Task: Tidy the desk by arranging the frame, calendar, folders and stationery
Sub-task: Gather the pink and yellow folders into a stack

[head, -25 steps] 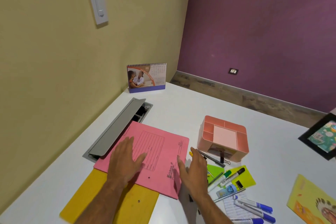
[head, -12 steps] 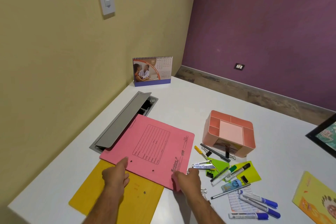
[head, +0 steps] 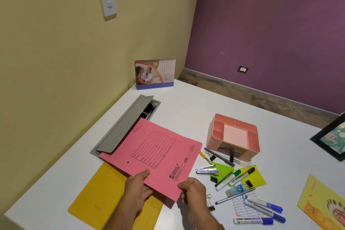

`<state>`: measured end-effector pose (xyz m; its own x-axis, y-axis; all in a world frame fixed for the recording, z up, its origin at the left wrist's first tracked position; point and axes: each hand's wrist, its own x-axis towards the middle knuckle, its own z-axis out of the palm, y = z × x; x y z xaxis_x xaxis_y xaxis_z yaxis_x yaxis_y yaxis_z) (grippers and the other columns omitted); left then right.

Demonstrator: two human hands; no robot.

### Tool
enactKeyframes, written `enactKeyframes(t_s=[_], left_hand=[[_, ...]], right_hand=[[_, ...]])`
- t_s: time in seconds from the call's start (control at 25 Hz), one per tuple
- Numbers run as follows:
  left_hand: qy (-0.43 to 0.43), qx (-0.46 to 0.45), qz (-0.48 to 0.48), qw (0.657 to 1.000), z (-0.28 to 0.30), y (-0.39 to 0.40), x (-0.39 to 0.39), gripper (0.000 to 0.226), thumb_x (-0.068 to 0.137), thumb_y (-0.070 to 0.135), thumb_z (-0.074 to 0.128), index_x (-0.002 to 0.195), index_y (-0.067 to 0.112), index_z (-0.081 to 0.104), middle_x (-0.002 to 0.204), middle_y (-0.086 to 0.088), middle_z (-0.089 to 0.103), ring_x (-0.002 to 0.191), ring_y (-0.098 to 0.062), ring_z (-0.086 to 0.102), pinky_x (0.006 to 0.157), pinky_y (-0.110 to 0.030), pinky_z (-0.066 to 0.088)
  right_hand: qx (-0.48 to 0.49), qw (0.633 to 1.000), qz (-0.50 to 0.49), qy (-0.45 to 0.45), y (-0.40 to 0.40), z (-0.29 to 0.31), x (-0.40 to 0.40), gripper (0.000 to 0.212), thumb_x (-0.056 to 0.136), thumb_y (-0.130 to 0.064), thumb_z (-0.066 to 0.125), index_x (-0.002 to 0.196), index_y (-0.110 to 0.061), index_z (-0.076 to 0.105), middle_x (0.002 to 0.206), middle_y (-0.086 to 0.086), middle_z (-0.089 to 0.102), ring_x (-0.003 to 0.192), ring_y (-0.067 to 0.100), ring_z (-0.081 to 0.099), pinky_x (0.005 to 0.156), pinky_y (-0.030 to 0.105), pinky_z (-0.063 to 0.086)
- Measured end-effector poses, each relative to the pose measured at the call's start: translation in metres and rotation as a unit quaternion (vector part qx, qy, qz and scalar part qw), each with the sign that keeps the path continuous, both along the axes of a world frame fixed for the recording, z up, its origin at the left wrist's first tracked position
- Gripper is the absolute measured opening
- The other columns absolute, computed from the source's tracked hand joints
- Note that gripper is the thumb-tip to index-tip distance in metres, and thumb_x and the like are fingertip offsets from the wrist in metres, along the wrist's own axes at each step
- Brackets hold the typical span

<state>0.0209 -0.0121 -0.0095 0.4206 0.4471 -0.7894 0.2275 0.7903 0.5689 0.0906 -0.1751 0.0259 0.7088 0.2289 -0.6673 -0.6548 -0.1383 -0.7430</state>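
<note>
Yellow folder flat on desk, under left hand. Left thumb on top, fingers beneath — pinching near edge of pink folder. Right hand clamps its near corner, thumb over. Pens, markers scattered right of right fingers; organizer beyond them. Calendar upright at far corner. Frame far right.
</note>
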Motion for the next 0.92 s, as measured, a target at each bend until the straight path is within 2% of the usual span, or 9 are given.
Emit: enactKeyframes(t_s=[0.12, 0.24, 0.36, 0.48, 0.64, 0.72, 0.76, 0.84, 0.92], left_hand=[[-0.033, -0.003, -0.006, 0.999, 0.006, -0.006, 0.004, 0.027, 0.092, 0.010, 0.064, 0.118, 0.005, 0.059, 0.099, -0.021, 0.074, 0.095, -0.038, 0.069, 0.072, -0.047, 0.061], [-0.059, -0.004, 0.000, 0.998, 0.009, -0.010, 0.006, 0.028, 0.094, 0.012, 0.060, 0.122, 0.007, 0.058, 0.106, -0.021, 0.072, 0.100, -0.038, 0.067, 0.063, -0.042, 0.059], [-0.092, 0.007, -0.015, 0.996, 0.015, -0.011, 0.005, 0.028, 0.097, 0.009, 0.054, 0.124, 0.009, 0.056, 0.111, -0.020, 0.071, 0.103, -0.038, 0.067, 0.071, -0.045, 0.059], [-0.115, 0.036, -0.076, 0.990, 0.023, -0.006, 0.000, 0.029, 0.098, 0.007, 0.051, 0.125, 0.013, 0.057, 0.111, -0.017, 0.072, 0.104, -0.037, 0.068, 0.082, -0.048, 0.057], [-0.107, 0.097, -0.193, 0.971, 0.041, 0.009, -0.002, 0.028, 0.098, 0.008, 0.053, 0.123, 0.018, 0.061, 0.108, -0.017, 0.073, 0.095, -0.039, 0.069, 0.073, -0.045, 0.057], [-0.097, 0.128, -0.242, 0.957, 0.046, 0.016, 0.000, 0.028, 0.097, 0.007, 0.055, 0.122, 0.017, 0.061, 0.106, -0.015, 0.074, 0.092, -0.038, 0.070, 0.072, -0.043, 0.057], [-0.095, 0.142, -0.258, 0.951, 0.048, 0.018, 0.002, 0.028, 0.097, 0.007, 0.055, 0.122, 0.018, 0.062, 0.106, -0.015, 0.074, 0.093, -0.037, 0.071, 0.074, -0.044, 0.058], [-0.094, 0.170, -0.277, 0.941, 0.052, 0.020, 0.006, 0.025, 0.096, 0.010, 0.059, 0.119, 0.019, 0.063, 0.104, -0.013, 0.075, 0.093, -0.035, 0.072, 0.077, -0.046, 0.059], [-0.079, 0.215, -0.287, 0.930, 0.050, 0.022, 0.009, 0.020, 0.093, 0.018, 0.064, 0.113, 0.016, 0.066, 0.099, -0.011, 0.076, 0.089, -0.033, 0.073, 0.080, -0.048, 0.059]], right_hand=[[0.075, 0.996, -0.020, -0.047, -0.013, 0.002, -0.005, 0.029, 0.068, 0.003, 0.067, 0.092, 0.014, 0.054, 0.066, 0.025, 0.063, 0.040, 0.018, 0.044, 0.037, 0.024, 0.036], [0.172, 0.982, -0.068, -0.042, -0.024, 0.002, -0.004, 0.052, 0.070, -0.029, 0.076, 0.092, 0.014, 0.057, 0.059, 0.023, 0.059, 0.040, 0.022, 0.051, 0.037, 0.025, 0.045], [0.224, 0.963, -0.144, 0.032, -0.041, -0.004, 0.010, 0.078, 0.080, -0.064, 0.049, 0.101, 0.011, 0.061, 0.061, 0.023, 0.062, 0.046, 0.029, 0.060, 0.045, 0.032, 0.051], [0.237, 0.959, -0.137, 0.071, -0.057, 0.001, 0.025, 0.077, 0.081, -0.074, 0.042, 0.101, -0.004, 0.066, 0.081, 0.022, 0.070, 0.069, 0.035, 0.068, 0.062, 0.044, 0.056], [0.242, 0.964, -0.061, 0.093, -0.074, 0.031, 0.050, 0.076, 0.068, -0.075, 0.062, 0.099, -0.006, 0.075, 0.088, 0.022, 0.072, 0.075, 0.037, 0.070, 0.069, 0.046, 0.056], [0.239, 0.967, 0.008, 0.090, -0.080, 0.037, 0.058, 0.065, 0.085, -0.060, 0.059, 0.113, -0.003, 0.069, 0.106, 0.026, 0.069, 0.093, 0.042, 0.067, 0.084, 0.053, 0.054], [0.228, 0.970, 0.037, 0.072, -0.081, 0.035, 0.060, 0.049, 0.090, -0.041, 0.062, 0.119, -0.001, 0.065, 0.114, 0.028, 0.067, 0.101, 0.044, 0.065, 0.090, 0.055, 0.051], [0.150, 0.986, 0.066, -0.005, -0.080, 0.030, 0.062, 0.036, 0.085, -0.002, 0.067, 0.120, 0.004, 0.062, 0.112, 0.028, 0.068, 0.100, 0.044, 0.066, 0.088, 0.053, 0.053], [0.094, 0.992, 0.057, -0.063, -0.078, 0.025, 0.062, 0.035, 0.080, 0.014, 0.064, 0.114, 0.004, 0.064, 0.104, 0.025, 0.072, 0.093, 0.042, 0.069, 0.082, 0.049, 0.056]])
